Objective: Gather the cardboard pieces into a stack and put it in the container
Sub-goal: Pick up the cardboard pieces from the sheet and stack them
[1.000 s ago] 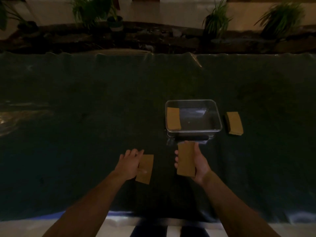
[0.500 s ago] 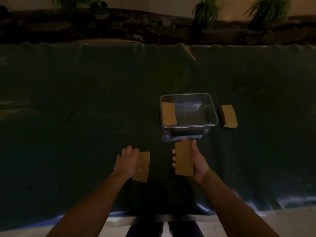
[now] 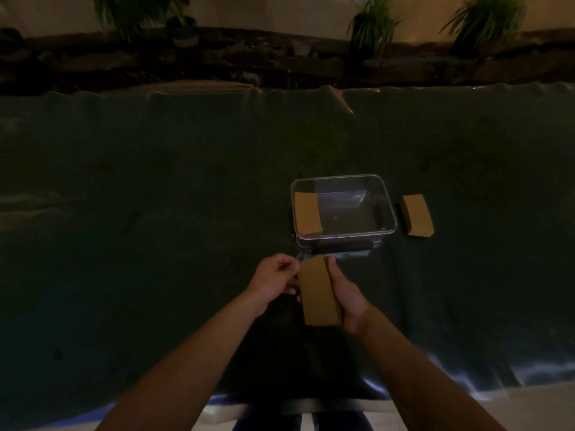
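Hands meet just before the container (image 3: 343, 181): right hand (image 3: 345, 293) grips the cardboard stack (image 3: 319, 293), left hand (image 3: 273, 279) pinches its edge. Better square the edges first; 1 stack (image 3: 417, 214) waits on the desk (image 3: 155, 197).

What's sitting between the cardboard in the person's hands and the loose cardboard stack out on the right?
In the head view, nothing but bare dark cloth lies between the held cardboard pieces and the cardboard stack; the clear container stands just left of that line.
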Tool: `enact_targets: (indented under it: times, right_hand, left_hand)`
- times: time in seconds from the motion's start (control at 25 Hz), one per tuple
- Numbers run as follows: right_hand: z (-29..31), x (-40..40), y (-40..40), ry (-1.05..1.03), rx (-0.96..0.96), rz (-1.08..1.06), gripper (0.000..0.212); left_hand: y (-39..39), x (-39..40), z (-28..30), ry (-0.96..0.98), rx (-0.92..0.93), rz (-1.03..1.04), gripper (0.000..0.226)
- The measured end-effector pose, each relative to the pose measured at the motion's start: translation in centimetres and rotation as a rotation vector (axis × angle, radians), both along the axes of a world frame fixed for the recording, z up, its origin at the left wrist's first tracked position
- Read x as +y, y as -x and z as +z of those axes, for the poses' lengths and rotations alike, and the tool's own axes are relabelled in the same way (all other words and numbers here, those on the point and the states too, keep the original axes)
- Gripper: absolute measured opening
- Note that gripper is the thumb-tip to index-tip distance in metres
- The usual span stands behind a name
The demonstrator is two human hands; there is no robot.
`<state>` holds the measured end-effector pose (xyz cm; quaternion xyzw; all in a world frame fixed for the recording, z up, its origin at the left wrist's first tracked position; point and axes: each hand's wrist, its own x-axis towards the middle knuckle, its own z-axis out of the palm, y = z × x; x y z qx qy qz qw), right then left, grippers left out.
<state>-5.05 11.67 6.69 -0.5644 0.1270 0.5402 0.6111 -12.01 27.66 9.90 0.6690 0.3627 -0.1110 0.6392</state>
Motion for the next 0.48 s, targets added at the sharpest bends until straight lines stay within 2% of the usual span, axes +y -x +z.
enact_targets:
  times: [0.12, 0.28, 0.4, 0.48]
  right_hand:
    - [0.2, -0.1, -0.3, -0.069, 0.049, -0.031, 0.066]
    - [0.6, 0.0, -0.5, -0.129, 0.071, -0.048, 0.06]
    - [1.1, 0.1, -0.7, -0.146, 0.059, -0.058, 0.055]
    - [1.3, -0.2, -1.1, -0.135, 0.042, -0.08, 0.05]
  left_hand:
    - [-0.7, -1.1, 0.2, -0.085, 0.027, -0.009, 0.015]
    - [-1.1, -1.6, -0.1, -0.148, 0.047, -0.081, 0.009]
    - [-0.9, -1.6, 0.0, -0.371, -0.018, -0.157, 0.001]
    - [-0.5, -1.3, 0.1, -0.432, -0.145, -0.238, 0.021]
